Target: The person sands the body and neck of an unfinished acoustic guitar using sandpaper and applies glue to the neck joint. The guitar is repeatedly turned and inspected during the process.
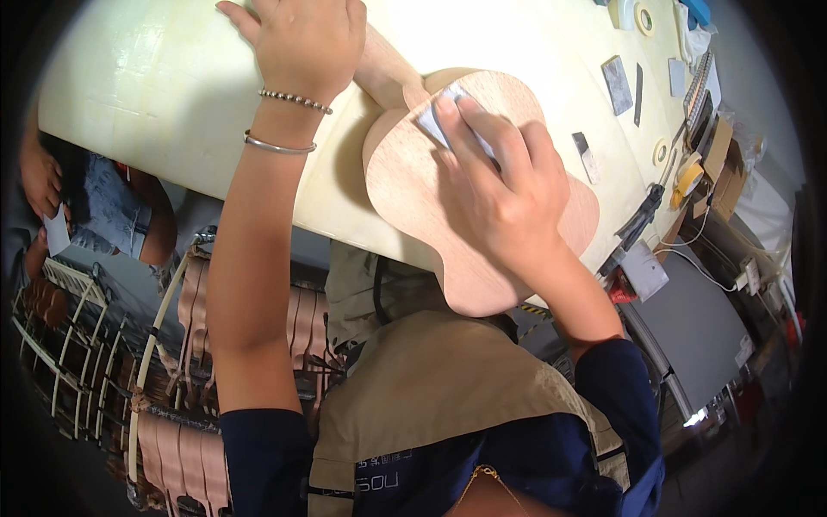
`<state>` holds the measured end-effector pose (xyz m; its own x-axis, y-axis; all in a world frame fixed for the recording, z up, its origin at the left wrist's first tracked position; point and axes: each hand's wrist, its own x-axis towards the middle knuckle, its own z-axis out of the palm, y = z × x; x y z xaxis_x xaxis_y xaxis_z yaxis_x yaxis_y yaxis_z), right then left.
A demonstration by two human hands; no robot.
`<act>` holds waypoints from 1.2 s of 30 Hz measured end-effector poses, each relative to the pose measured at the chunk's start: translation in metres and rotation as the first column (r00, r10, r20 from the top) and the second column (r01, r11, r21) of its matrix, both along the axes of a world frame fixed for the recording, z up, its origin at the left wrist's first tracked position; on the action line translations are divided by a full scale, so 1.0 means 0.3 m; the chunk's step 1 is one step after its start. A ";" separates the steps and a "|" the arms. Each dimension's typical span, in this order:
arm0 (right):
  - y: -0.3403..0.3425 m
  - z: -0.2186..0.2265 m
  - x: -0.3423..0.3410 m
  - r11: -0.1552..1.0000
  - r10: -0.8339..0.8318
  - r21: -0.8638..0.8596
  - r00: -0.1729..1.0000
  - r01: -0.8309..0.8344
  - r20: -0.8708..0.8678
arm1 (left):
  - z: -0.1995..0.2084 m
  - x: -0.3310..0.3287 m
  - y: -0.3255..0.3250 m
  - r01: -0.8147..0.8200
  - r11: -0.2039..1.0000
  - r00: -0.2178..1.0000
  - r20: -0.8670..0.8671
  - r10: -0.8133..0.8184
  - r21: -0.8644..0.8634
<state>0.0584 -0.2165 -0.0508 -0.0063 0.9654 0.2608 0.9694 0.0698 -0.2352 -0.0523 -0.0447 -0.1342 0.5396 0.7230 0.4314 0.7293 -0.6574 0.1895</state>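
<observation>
Ukulele body (431,189) of pale bare wood, lying flat on cream bench (155,86), lower end overhanging near edge above lap. Right hand (500,194) pressed palm-down on top face, fingertips pinning small grey sanding pad (435,121) near upper curve. Left hand (306,43) closed over neck (388,65) where it leaves body, holding instrument steady; two bracelets (289,121) at wrist. Tape rolls (687,177), small dark blocks (617,84) and cutters (639,220) scattered to right, well apart.

Likely risks: overhang tipping body off bench if neck hold loosens; uneven fingertip pressure wearing dips into soft wood; pad slipping past edge and rounding it; bracelets swinging down and scuffing surface.
</observation>
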 end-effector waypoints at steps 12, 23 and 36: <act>-0.065 0.008 -0.001 0.997 -0.062 -0.042 0.997 0.064 0.054 | 0.021 0.011 -0.020 -0.052 0.997 0.996 -0.077 0.047 -0.064; 0.023 -0.032 -0.005 0.998 -0.042 0.046 0.997 0.039 0.072 | 0.025 0.012 -0.011 -0.057 0.995 0.996 -0.073 0.051 -0.080; -0.095 0.001 -0.002 0.991 -0.099 -0.082 0.993 0.104 0.064 | 0.028 0.017 -0.024 -0.074 0.992 0.995 -0.069 0.067 -0.105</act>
<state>0.0577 -0.2450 -0.0505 0.0796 0.9804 0.1799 0.9830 -0.0473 -0.1774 -0.0471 -0.0519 -0.1258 0.5101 0.8006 0.3143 0.7863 -0.5822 0.2067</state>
